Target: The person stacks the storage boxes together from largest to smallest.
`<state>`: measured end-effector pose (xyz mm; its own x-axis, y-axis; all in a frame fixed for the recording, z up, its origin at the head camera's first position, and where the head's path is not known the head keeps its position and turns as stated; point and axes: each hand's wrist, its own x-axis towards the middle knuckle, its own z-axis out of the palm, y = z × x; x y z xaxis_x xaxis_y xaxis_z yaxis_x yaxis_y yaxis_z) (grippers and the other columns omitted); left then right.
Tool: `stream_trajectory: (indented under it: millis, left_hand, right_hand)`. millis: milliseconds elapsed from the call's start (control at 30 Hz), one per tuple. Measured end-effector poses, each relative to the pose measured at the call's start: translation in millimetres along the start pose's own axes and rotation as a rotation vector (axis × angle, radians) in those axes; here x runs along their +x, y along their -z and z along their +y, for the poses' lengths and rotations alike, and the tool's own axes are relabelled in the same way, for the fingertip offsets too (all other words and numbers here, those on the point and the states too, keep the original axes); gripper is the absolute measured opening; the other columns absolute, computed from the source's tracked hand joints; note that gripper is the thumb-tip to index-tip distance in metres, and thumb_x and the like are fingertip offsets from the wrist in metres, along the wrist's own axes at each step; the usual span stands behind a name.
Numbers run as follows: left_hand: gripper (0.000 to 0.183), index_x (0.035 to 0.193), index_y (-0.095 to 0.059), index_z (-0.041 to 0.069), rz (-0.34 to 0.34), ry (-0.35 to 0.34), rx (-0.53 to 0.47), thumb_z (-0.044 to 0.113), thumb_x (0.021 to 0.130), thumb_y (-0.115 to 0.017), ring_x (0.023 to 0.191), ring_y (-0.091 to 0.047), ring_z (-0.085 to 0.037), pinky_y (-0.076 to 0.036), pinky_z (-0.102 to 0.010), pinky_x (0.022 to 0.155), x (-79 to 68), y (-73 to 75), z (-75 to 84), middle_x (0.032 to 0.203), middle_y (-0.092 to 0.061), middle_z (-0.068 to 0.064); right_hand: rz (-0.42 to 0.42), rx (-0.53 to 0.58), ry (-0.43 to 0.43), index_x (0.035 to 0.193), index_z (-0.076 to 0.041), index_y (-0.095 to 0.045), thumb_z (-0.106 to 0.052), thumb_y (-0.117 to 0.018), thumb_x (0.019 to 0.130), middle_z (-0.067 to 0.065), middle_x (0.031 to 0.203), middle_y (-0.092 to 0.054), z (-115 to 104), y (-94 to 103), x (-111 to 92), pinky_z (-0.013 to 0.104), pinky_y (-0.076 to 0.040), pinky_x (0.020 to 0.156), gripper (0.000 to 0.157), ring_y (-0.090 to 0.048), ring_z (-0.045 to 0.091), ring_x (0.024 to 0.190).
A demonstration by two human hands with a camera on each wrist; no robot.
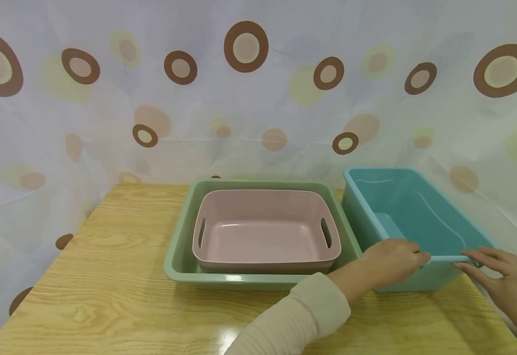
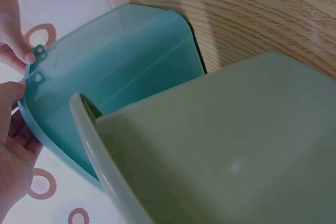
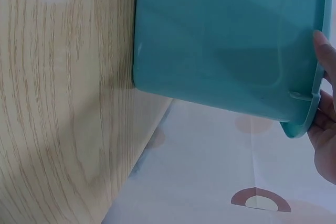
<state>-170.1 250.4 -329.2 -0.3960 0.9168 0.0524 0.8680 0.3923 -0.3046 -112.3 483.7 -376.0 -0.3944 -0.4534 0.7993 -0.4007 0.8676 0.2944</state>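
Observation:
A teal plastic bin (image 1: 418, 212) stands at the right end of the table, its long side running away from me. My left hand (image 1: 389, 261) grips its near rim, fingers curled over the edge. To the right along the same rim, my right hand (image 1: 502, 276) pinches the edge between thumb and fingers. In the left wrist view the left hand (image 2: 18, 153) is partly cut off by the frame edge. The right wrist view shows the right hand (image 3: 326, 114) at the rim, beside a small rounded tab near the bin's corner.
Left of the teal bin, a green basin (image 1: 180, 246) sits on the wood-grain table (image 1: 107, 276). Inside it lies a smaller pink basket (image 1: 262, 246) with a handle slot at each end. A patterned curtain (image 1: 285, 118) hangs behind and along both sides.

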Motion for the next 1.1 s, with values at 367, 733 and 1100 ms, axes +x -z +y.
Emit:
stream_trajectory:
  millis: [367,733,1100]
  left_hand:
    - [0.034,0.131,-0.043,0.037,0.055,-0.040,0.025,0.035,0.098,-0.036,0.101,-0.052,0.007,-0.040,-0.003,0.081,-4.0,0.2,-6.3,0.117,-0.054,0.020]
    - [0.036,0.132,-0.043,0.034,-0.005,-0.045,-0.020,0.037,0.097,-0.038,0.114,-0.047,0.005,-0.033,-0.005,0.094,-3.6,-0.3,-12.2,0.123,-0.052,0.020]
    - [0.033,0.126,-0.050,0.035,0.020,0.012,-0.078,0.041,0.095,-0.041,0.111,-0.047,0.004,-0.032,-0.012,0.100,-2.5,-1.9,-14.7,0.118,-0.053,0.021]
  right_hand:
    - [0.050,0.246,-0.275,0.112,-0.047,-0.045,-0.059,-0.046,0.078,-0.041,0.115,-0.038,-3,-0.8,2,-0.006,-0.020,0.090,0.036,-0.033,-0.025,0.111]
    - [-0.016,0.327,-0.427,0.106,-0.009,-0.069,-0.027,-0.074,0.071,-0.038,0.113,-0.047,19,-7.7,-24,-0.006,-0.028,0.085,0.040,-0.035,-0.014,0.121]
    - [-0.111,0.365,-0.493,0.113,-0.026,-0.064,-0.008,-0.075,0.070,-0.043,0.115,-0.041,8,8.5,-8,-0.001,-0.031,0.047,0.047,-0.026,-0.019,0.122]
